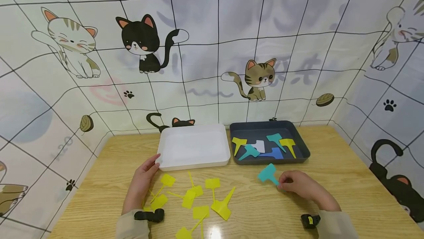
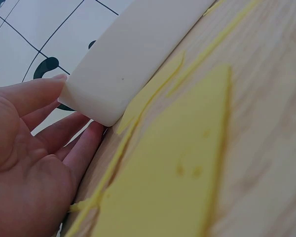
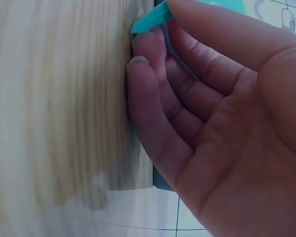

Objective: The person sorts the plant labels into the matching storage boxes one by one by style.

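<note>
My right hand (image 1: 294, 185) pinches a teal T-shaped plant label (image 1: 267, 173) by its pointed stem, just above the table in front of the dark tray (image 1: 271, 161). In the right wrist view, the label's teal tip (image 3: 153, 19) sits between thumb and fingertips. At the front left corner of the white tray (image 1: 193, 166), my left hand (image 1: 144, 178) holds the edge; the left wrist view has its thumb near the rim and its other fingers lower at the corner. Several yellow plant labels (image 1: 220, 207) lie loosely in front of the white tray, partly overlapping.
Inside the dark tray lie teal (image 1: 249, 151), yellow (image 1: 287, 143), blue (image 1: 276, 153) and white (image 1: 260, 146) labels. The white tray stands beside it, to the left. Behind both trays rises a cloth wall (image 1: 205, 58) printed with cats and grid lines.
</note>
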A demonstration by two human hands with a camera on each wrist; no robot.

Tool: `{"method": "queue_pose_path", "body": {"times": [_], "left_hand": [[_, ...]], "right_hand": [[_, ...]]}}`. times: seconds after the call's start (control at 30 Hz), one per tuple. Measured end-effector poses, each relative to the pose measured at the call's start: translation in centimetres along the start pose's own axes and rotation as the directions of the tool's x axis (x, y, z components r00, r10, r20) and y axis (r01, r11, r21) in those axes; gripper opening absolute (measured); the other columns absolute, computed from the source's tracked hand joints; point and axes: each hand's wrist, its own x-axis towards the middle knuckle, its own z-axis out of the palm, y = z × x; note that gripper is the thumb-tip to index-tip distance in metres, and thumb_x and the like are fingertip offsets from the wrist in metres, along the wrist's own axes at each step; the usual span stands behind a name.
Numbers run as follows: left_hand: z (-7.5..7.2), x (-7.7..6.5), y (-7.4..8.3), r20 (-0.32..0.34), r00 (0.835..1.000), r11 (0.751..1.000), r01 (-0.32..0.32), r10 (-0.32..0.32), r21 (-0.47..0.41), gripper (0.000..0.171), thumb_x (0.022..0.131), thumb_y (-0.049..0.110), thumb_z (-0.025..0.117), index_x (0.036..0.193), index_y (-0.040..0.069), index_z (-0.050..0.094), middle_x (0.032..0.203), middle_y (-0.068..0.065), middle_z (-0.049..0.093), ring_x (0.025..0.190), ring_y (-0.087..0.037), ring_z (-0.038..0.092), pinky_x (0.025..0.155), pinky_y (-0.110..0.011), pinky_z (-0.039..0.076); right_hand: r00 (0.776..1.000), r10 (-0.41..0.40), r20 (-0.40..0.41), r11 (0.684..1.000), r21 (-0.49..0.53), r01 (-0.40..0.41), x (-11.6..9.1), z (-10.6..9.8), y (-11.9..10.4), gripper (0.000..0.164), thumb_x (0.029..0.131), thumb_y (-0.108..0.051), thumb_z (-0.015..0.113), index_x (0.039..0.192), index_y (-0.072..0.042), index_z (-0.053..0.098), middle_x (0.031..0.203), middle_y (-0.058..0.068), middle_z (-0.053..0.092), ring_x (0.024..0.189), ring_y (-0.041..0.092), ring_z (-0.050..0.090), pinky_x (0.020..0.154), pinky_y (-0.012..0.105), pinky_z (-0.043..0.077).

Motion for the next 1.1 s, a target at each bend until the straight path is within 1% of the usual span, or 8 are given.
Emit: {"method": "queue_pose_path", "body": {"times": [0.1, 0.33, 0.5, 0.67, 0.77, 0.83, 1.0, 1.1], "left_hand": [[0.0, 0.0, 0.0, -0.003, 1.0, 1.0, 0.005, -0.005, 0.002, 0.044, 0.088, 0.038, 0.052, 0.13, 0.026, 0.046, 0.137, 0.006, 0.036, 0.123, -0.009, 0.034, 0.099, -0.024, 0.031], [0.0, 0.0, 0.2, 0.001, 1.0, 1.0, 0.003, -0.003, 0.007, 0.04, 0.091, 0.032, 0.05, 0.131, 0.026, 0.045, 0.137, 0.006, 0.036, 0.123, -0.01, 0.033, 0.1, -0.026, 0.03], [0.0, -0.1, 0.2, 0.0, 1.0, 1.0, -0.001, 0.001, 0.008, 0.041, 0.091, 0.032, 0.05, 0.131, 0.025, 0.046, 0.137, 0.005, 0.036, 0.124, -0.011, 0.033, 0.099, -0.026, 0.03], [0.0, -0.1, 0.2, 0.004, 1.0, 1.0, -0.002, 0.002, 0.0, 0.039, 0.092, 0.029, 0.049, 0.131, 0.024, 0.046, 0.137, 0.005, 0.036, 0.124, -0.01, 0.033, 0.098, -0.023, 0.031], [0.0, -0.1, 0.2, 0.006, 1.0, 1.0, -0.003, 0.003, 0.004, 0.039, 0.092, 0.029, 0.049, 0.131, 0.025, 0.045, 0.137, 0.006, 0.036, 0.123, -0.01, 0.033, 0.097, -0.021, 0.032], [0.1, -0.1, 0.2, 0.006, 1.0, 1.0, -0.005, 0.005, 0.005, 0.04, 0.092, 0.03, 0.049, 0.131, 0.025, 0.045, 0.137, 0.005, 0.036, 0.123, -0.01, 0.034, 0.097, -0.021, 0.032], [0.1, -0.2, 0.2, 0.002, 1.0, 1.0, -0.003, 0.003, 0.002, 0.041, 0.091, 0.032, 0.05, 0.131, 0.025, 0.045, 0.137, 0.005, 0.036, 0.124, -0.011, 0.033, 0.098, -0.024, 0.031], [0.2, -0.2, 0.3, 0.008, 1.0, 1.0, -0.006, 0.006, 0.0, 0.041, 0.092, 0.031, 0.049, 0.132, 0.024, 0.044, 0.138, 0.004, 0.034, 0.125, -0.012, 0.032, 0.099, -0.025, 0.03]], "right_hand": [[1.0, 0.002, 0.006, 1.0, 0.019, -0.002, -0.1, -0.1, 0.0, 0.015, 0.081, -0.025, 0.064, 0.082, -0.011, 0.059, 0.075, -0.002, 0.054, 0.07, 0.015, 0.045, 0.058, 0.025, 0.038], [1.0, 0.003, 0.009, 0.998, 0.056, -0.004, -0.2, -0.3, 0.0, 0.015, 0.082, -0.025, 0.064, 0.084, -0.011, 0.059, 0.077, -0.001, 0.054, 0.07, 0.015, 0.046, 0.057, 0.024, 0.039], [1.0, 0.0, 0.007, 0.997, 0.073, 0.0, -0.3, -0.3, 0.0, 0.017, 0.082, -0.026, 0.064, 0.085, -0.01, 0.059, 0.075, 0.0, 0.055, 0.068, 0.015, 0.047, 0.055, 0.024, 0.039], [1.0, -0.001, 0.003, 0.986, 0.167, 0.001, -0.1, -0.4, 0.0, 0.017, 0.085, -0.022, 0.06, 0.088, -0.006, 0.058, 0.078, 0.003, 0.061, 0.07, 0.019, 0.055, 0.058, 0.026, 0.046], [0.997, 0.027, -0.071, 0.979, 0.204, -0.012, 0.0, -0.5, -0.1, 0.017, 0.086, -0.021, 0.06, 0.09, -0.005, 0.058, 0.078, 0.003, 0.063, 0.071, 0.018, 0.057, 0.061, 0.027, 0.049], [0.989, 0.054, -0.14, 0.973, 0.231, -0.02, 0.1, -0.6, -0.2, 0.018, 0.086, -0.021, 0.06, 0.092, -0.004, 0.058, 0.079, 0.004, 0.064, 0.07, 0.019, 0.058, 0.061, 0.028, 0.05], [0.957, 0.048, -0.288, 0.95, 0.308, 0.045, 0.1, -1.0, -0.2, 0.026, 0.087, -0.021, 0.058, 0.102, 0.0, 0.053, 0.085, 0.01, 0.065, 0.072, 0.022, 0.061, 0.063, 0.032, 0.052], [0.931, 0.04, -0.362, 0.947, 0.311, 0.081, 0.0, -1.2, -0.2, 0.028, 0.088, -0.024, 0.056, 0.103, 0.0, 0.049, 0.088, 0.012, 0.065, 0.072, 0.021, 0.061, 0.063, 0.03, 0.052]]}}
